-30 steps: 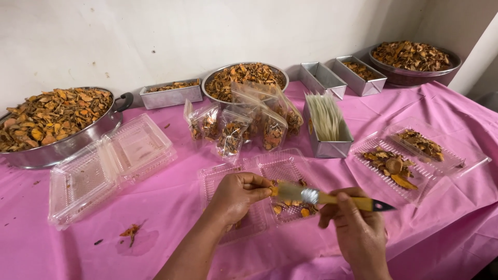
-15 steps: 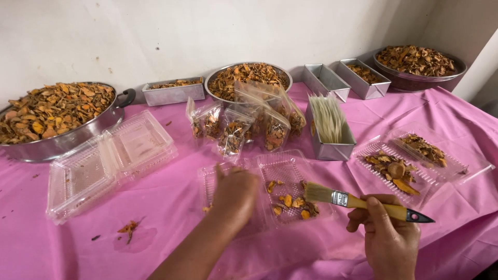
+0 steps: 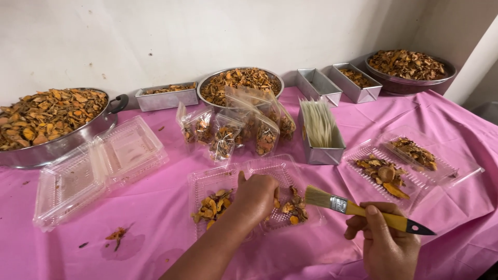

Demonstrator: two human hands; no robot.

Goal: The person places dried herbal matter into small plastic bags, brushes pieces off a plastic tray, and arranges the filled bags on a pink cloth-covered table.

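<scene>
The left hand (image 3: 255, 196) is pressing flat on the clear tray (image 3: 249, 192), low in the frame, keeping it from sliding on the desk (image 3: 166, 202). The right hand (image 3: 386, 243), its grip wrapped tight around the brush (image 3: 358, 207), is holding the bristles beside the orange bits (image 3: 212, 207).

- I see through one camera only. It sits on the person's head.
- It looks down and forward, over the pink table (image 3: 155, 207) to the white wall (image 3: 207, 31) at the back.
- It is close. The left hand (image 3: 255, 195) and the right hand (image 3: 386, 243) sit low in my picture, near the bottom edge.
- The far bowls by the wall look small.
- There is no second view, so no part is shared.
</scene>
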